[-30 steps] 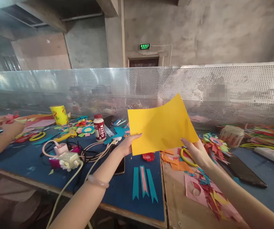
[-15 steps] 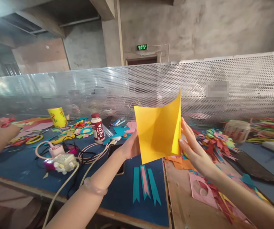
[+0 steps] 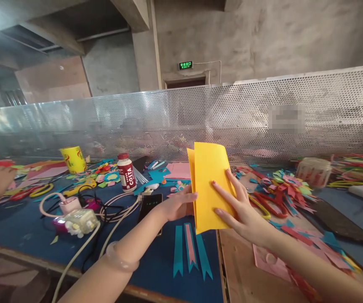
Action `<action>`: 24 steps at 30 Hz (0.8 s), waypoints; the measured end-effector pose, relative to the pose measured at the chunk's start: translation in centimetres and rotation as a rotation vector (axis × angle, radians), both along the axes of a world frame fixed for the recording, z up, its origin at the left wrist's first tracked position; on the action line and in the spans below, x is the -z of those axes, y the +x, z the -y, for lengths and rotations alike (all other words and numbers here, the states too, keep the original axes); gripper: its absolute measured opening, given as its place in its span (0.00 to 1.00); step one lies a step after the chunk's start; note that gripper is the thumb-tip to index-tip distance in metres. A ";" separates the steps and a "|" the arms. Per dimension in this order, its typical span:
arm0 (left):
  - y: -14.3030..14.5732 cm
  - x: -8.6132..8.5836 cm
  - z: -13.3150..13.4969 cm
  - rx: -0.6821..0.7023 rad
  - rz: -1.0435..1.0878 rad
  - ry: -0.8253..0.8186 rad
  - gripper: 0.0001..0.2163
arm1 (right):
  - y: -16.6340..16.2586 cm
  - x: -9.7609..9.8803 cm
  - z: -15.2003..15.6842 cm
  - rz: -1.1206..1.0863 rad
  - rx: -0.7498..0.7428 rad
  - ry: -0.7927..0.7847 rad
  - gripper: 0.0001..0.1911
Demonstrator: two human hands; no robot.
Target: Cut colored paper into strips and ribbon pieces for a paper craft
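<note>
Two hands on one sheet: my left hand (image 3: pixel 178 205) pinches the folded edge of the yellow paper (image 3: pixel 211 185) from 9 o'clock, and my right hand (image 3: pixel 238 206) lies flat w/ fingers spread on its front face, pressing. Paper is folded in half, upright, held above the blue table (image 3: pixel 26 227), top corners free. Teal and pink strips (image 3: pixel 189 248) lie at 6 o'clock below it, phone (image 3: pixel 150 204) at 8, scissors (image 3: pixel 270 202) approx 3. Mesh screen (image 3: pixel 263 118) bounds 12 o'clock.
</note>
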State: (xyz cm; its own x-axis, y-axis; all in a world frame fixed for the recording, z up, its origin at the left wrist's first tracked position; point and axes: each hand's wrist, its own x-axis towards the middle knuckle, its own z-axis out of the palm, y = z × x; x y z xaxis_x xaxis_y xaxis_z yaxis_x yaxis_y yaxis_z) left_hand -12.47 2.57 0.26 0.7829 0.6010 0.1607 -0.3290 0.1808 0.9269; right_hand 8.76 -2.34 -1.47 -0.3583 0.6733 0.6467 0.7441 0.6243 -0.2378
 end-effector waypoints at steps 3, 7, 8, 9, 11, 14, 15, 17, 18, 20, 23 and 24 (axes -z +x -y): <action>0.4 -0.3 0.5 -0.010 -0.066 0.021 0.26 | 0.0 0.4 -0.2 0.061 0.010 -0.034 0.31; 0.8 -0.6 0.9 -0.065 -0.113 0.036 0.23 | 0.0 0.8 -0.3 0.085 0.018 -0.086 0.30; 0.9 -0.6 1.0 -0.077 -0.113 0.036 0.22 | 0.0 0.9 -0.3 0.085 0.020 -0.089 0.30; 0.9 -0.7 1.1 -0.086 -0.109 0.035 0.22 | -0.1 0.9 -0.3 0.083 0.021 -0.087 0.30; 1.0 -0.7 1.2 -0.097 -0.099 0.033 0.23 | -0.2 1.0 -0.3 0.080 0.027 -0.076 0.30; 1.2 -0.7 1.2 -0.111 -0.097 0.026 0.23 | -0.4 1.0 -0.3 0.076 0.040 -0.063 0.30; 1.2 -0.6 1.2 -0.113 -0.102 0.023 0.23 | -0.4 1.1 -0.4 0.076 0.042 -0.063 0.30; 1.2 -0.5 1.2 -0.113 -0.116 0.017 0.22 | -0.5 1.1 -0.4 0.077 0.044 -0.062 0.30; 1.3 -0.4 1.1 -0.111 -0.121 0.015 0.22 | -0.5 1.2 -0.4 0.079 0.043 -0.059 0.30; 1.3 -0.2 1.1 -0.109 -0.124 0.011 0.21 | -0.5 1.2 -0.4 0.085 0.044 -0.048 0.30; 1.3 -0.1 1.0 -0.124 -0.124 0.015 0.20 | -0.5 1.3 -0.3 0.089 0.049 -0.021 0.30; 1.3 -0.1 1.0 -0.130 -0.126 0.020 0.20 | -0.5 1.3 -0.3 0.088 0.052 -0.011 0.30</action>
State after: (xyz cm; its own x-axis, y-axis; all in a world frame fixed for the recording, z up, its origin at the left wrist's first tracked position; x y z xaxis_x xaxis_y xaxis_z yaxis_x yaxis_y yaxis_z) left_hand -11.12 1.59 0.34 0.7137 0.6960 0.0789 -0.2295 0.1259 0.9651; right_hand 8.24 -2.01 -2.72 -0.3779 0.6993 0.6068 0.7938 0.5820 -0.1763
